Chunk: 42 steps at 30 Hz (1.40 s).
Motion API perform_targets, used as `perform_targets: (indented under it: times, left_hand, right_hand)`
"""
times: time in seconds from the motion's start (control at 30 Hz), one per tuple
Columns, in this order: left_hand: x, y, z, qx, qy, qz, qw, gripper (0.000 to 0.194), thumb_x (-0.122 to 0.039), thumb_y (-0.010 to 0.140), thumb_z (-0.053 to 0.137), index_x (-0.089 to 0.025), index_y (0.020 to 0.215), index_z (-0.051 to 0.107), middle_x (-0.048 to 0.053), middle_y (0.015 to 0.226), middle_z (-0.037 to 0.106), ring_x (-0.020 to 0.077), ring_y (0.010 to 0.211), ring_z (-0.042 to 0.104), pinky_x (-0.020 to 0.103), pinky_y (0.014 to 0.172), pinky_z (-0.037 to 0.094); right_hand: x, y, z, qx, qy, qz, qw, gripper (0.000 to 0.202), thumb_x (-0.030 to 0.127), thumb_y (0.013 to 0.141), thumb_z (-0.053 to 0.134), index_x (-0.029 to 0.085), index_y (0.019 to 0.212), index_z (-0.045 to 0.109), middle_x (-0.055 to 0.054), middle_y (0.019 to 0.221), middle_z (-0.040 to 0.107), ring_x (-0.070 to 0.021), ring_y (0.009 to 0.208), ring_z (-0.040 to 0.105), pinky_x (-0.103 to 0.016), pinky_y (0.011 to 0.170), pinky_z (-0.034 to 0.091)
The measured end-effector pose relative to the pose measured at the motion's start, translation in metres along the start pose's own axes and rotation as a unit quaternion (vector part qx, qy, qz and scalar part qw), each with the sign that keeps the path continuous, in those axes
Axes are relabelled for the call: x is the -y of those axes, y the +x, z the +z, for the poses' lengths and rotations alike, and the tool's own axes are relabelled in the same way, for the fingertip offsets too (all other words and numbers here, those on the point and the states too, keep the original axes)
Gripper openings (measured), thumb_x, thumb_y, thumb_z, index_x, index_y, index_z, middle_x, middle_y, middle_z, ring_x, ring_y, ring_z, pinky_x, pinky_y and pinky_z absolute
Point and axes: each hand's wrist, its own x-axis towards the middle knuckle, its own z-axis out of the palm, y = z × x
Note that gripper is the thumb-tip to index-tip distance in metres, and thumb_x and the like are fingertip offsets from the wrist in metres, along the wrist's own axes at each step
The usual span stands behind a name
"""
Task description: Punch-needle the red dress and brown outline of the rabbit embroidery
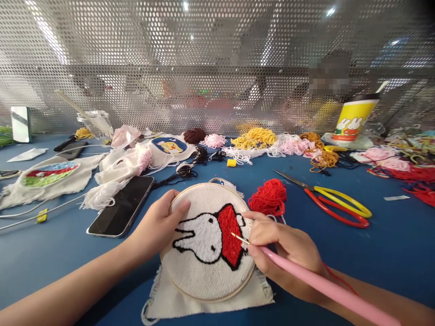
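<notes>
My left hand point(163, 222) grips the upper left rim of a round embroidery hoop point(234, 283), its thumb lying on the stretched white cloth. Worked on the cloth is a sideways white rabbit point(204, 235) outlined in black, with a red dress point(228, 226). Between the fingers of my right hand point(282, 244) is a pink-handled punch needle point(306, 274). Its metal tip touches or hovers just over the red stitching; which, I cannot tell. Red yarn runs along my right wrist. Behind the hoop lies a bundle of red yarn point(268, 197).
A black phone point(122, 206) lies left of the hoop, and open scissors point(326, 199) with red and yellow handles lie to the right. Yarn bundles point(254, 138) and other stitched cloths point(50, 174) line the back. A yellow cup point(355, 118) stands before a perforated metal screen point(204, 68).
</notes>
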Motion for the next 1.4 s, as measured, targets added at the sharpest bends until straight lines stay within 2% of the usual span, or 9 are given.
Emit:
perform_targets:
  times: [0.1, 0.2, 0.4, 0.53, 0.63, 0.77, 0.9, 1.17, 1.4]
  left_hand:
    - [-0.003, -0.003, -0.001, -0.012, 0.023, 0.016, 1.0, 0.026, -0.044, 0.076, 0.039, -0.018, 0.079, 0.044, -0.003, 0.062, 0.048, 0.0136, 0.058, 0.048, 0.024, 0.049, 0.041]
    - [-0.005, -0.005, -0.001, -0.025, 0.039, 0.03, 0.998, 0.025, -0.043, 0.076, 0.039, -0.019, 0.078, 0.044, -0.003, 0.062, 0.048, 0.0136, 0.057, 0.048, 0.023, 0.049, 0.04]
    - [-0.004, -0.005, -0.001, -0.035, 0.068, 0.039, 0.996, 0.024, -0.043, 0.076, 0.039, -0.019, 0.078, 0.043, -0.004, 0.061, 0.045, 0.0125, 0.055, 0.045, 0.022, 0.047, 0.039]
    - [-0.003, -0.005, -0.001, -0.028, 0.078, 0.041, 0.996, 0.024, -0.043, 0.077, 0.038, -0.019, 0.078, 0.043, -0.003, 0.062, 0.046, 0.013, 0.056, 0.045, 0.022, 0.048, 0.039]
    - [-0.003, -0.005, -0.001, -0.032, 0.088, 0.046, 0.995, 0.025, -0.043, 0.076, 0.038, -0.019, 0.079, 0.043, -0.003, 0.063, 0.046, 0.0132, 0.057, 0.046, 0.022, 0.048, 0.039]
    - [-0.004, -0.006, -0.002, -0.037, 0.095, 0.049, 0.994, 0.025, -0.044, 0.076, 0.038, -0.019, 0.08, 0.044, -0.003, 0.064, 0.047, 0.013, 0.057, 0.045, 0.022, 0.048, 0.039]
    - [-0.004, -0.006, -0.001, -0.04, 0.083, 0.048, 0.995, 0.024, -0.043, 0.076, 0.04, -0.02, 0.079, 0.044, -0.003, 0.062, 0.047, 0.0132, 0.055, 0.046, 0.022, 0.047, 0.038]
    - [-0.003, -0.005, -0.002, -0.035, 0.069, 0.046, 0.996, 0.024, -0.043, 0.076, 0.04, -0.02, 0.078, 0.044, -0.004, 0.061, 0.047, 0.0125, 0.054, 0.045, 0.022, 0.048, 0.038]
    - [-0.002, -0.006, -0.002, -0.035, 0.086, 0.041, 0.995, 0.025, -0.044, 0.076, 0.039, -0.02, 0.078, 0.043, -0.003, 0.062, 0.047, 0.014, 0.056, 0.045, 0.024, 0.049, 0.038]
  right_hand:
    - [0.002, -0.001, -0.001, -0.011, 0.035, 0.021, 0.999, 0.016, 0.01, 0.07, 0.053, 0.021, 0.074, 0.043, 0.008, 0.056, 0.045, -0.0052, 0.048, 0.045, -0.04, 0.087, 0.04]
    - [0.003, 0.0, -0.004, 0.001, 0.026, -0.029, 0.999, 0.011, 0.017, 0.073, 0.053, 0.02, 0.073, 0.043, 0.007, 0.055, 0.047, -0.0061, 0.049, 0.046, -0.043, 0.086, 0.04]
    - [0.007, 0.013, -0.01, 0.052, -0.094, -0.139, 0.984, 0.011, 0.013, 0.074, 0.051, 0.02, 0.074, 0.042, 0.005, 0.051, 0.05, -0.0066, 0.046, 0.047, -0.039, 0.078, 0.047]
    - [0.011, 0.014, -0.009, 0.048, -0.208, -0.195, 0.957, 0.009, 0.015, 0.076, 0.047, 0.021, 0.072, 0.042, 0.004, 0.05, 0.051, -0.0072, 0.046, 0.048, -0.038, 0.08, 0.047]
    - [0.011, 0.01, -0.005, 0.033, -0.238, -0.218, 0.946, 0.01, 0.016, 0.076, 0.047, 0.021, 0.068, 0.042, 0.004, 0.049, 0.051, -0.0076, 0.047, 0.047, -0.037, 0.082, 0.046]
    - [0.006, 0.003, 0.0, 0.045, -0.236, -0.208, 0.948, 0.016, 0.015, 0.074, 0.048, 0.019, 0.06, 0.042, 0.003, 0.048, 0.05, -0.0085, 0.048, 0.047, -0.037, 0.082, 0.046]
    - [0.006, 0.003, 0.001, 0.072, -0.246, -0.194, 0.947, 0.023, 0.021, 0.077, 0.045, 0.02, 0.054, 0.041, 0.004, 0.045, 0.047, -0.0081, 0.046, 0.044, -0.036, 0.083, 0.046]
    - [0.003, 0.005, 0.002, 0.021, -0.201, -0.167, 0.965, 0.019, 0.016, 0.075, 0.045, 0.02, 0.058, 0.04, 0.006, 0.049, 0.047, -0.006, 0.047, 0.042, -0.033, 0.078, 0.047]
    - [-0.001, 0.0, 0.003, 0.036, -0.189, -0.143, 0.971, 0.017, 0.016, 0.072, 0.049, 0.02, 0.059, 0.039, 0.006, 0.05, 0.046, -0.0066, 0.048, 0.042, -0.034, 0.08, 0.045]
